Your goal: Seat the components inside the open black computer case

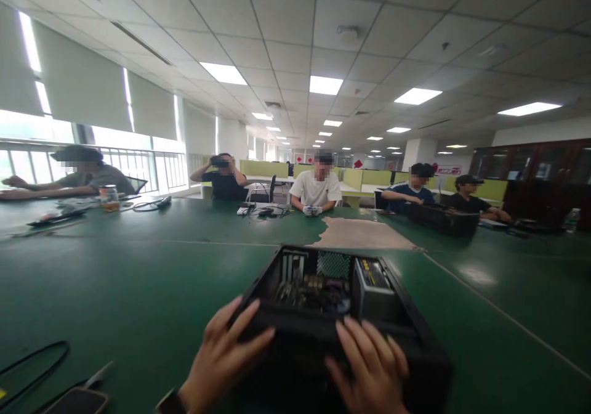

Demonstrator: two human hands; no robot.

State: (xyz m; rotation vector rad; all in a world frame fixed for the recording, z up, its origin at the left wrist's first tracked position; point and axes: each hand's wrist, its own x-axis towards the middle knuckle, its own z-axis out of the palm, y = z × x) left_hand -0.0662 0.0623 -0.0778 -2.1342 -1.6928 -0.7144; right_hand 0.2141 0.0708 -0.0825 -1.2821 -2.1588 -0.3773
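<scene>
An open black computer case (420, 340) lies on the green table (138, 291), its near side toward me. Inside it are a power supply (376, 284) at the right, and boards and cables (318, 291) at the middle and left. My left hand (226, 346) rests on the near left edge of the case, fingers spread. On the near edge further right lies my right hand (369, 358), its fingers laid over the top and somewhat apart. Neither hand holds a loose object.
A phone (78, 401) and a black cable (60, 365) lie at the near left. Across the table sit several people, one in a white shirt (316, 189). Another black case (443, 217) stands at the far right. A jar (109, 198) is at the far left.
</scene>
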